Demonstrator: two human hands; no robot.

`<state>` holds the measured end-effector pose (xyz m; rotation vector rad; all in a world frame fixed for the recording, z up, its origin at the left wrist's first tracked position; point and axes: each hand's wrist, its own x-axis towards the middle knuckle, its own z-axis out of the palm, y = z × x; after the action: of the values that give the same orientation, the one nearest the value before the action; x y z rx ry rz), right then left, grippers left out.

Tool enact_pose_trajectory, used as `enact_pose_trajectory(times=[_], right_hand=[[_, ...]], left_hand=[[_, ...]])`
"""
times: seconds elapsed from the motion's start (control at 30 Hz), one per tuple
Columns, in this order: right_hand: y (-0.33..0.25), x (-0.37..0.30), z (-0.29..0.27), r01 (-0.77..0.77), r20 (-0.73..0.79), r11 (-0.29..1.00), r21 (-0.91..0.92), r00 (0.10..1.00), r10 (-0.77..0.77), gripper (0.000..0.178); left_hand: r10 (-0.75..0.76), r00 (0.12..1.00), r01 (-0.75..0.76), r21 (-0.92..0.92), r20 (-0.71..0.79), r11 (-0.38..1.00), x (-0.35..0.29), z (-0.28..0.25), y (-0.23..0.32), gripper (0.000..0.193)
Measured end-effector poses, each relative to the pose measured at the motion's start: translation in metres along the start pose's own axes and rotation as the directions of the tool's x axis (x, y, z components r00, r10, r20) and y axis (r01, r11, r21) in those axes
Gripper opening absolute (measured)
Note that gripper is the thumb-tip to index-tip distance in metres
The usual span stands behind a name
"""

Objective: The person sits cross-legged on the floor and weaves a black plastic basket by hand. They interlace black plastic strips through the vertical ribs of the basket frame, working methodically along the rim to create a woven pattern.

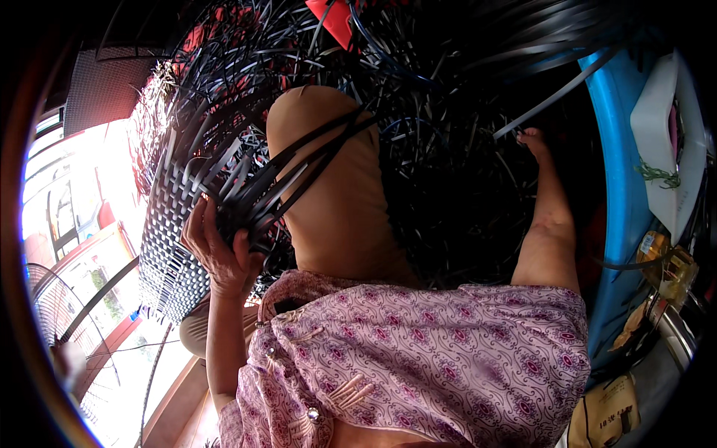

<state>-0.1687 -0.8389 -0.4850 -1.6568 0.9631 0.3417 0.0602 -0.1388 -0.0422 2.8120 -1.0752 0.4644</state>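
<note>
My left hand [219, 250] is closed around loose black plastic strips [261, 196], with its fingers close against the edge of a woven panel [172, 239] of grey and black strips. Several of those strips fan out over my raised knee [321, 149] in brown trousers. My right arm reaches out to the far right, and my right hand [532, 142] is closed there, fingers pinched together. Something small and dark shows at its fingertips, too unclear to name. A single grey strip [556, 93] slants just above that hand; whether the hand touches it cannot be made out.
A heap of tangled black strips [441, 142] fills the far side and middle. A blue plastic tub rim [616, 179] curves along the right, beside a white container [661, 149] and a yellow packet [676, 272]. A red object [332, 21] sits at the far edge, a wire fan [56, 310] at left.
</note>
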Motion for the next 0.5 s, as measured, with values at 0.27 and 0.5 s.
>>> enact_pose_trajectory(times=[0.27,0.5], right_hand=[[0.058,0.037,0.006,0.194,-0.379,0.793,-0.578,0.796,-0.471,0.013],[-0.060,-0.060,0.039,-0.073,-0.186,0.905,-0.419,0.983,-0.007,0.026]], left_hand=[[-0.037,0.996,0.041,-0.045,0.082,0.998,0.009,-0.010,0.002,0.067],[-0.066,0.996,0.068,-0.045,0.053,0.997,-0.004,-0.026,0.004,0.072]])
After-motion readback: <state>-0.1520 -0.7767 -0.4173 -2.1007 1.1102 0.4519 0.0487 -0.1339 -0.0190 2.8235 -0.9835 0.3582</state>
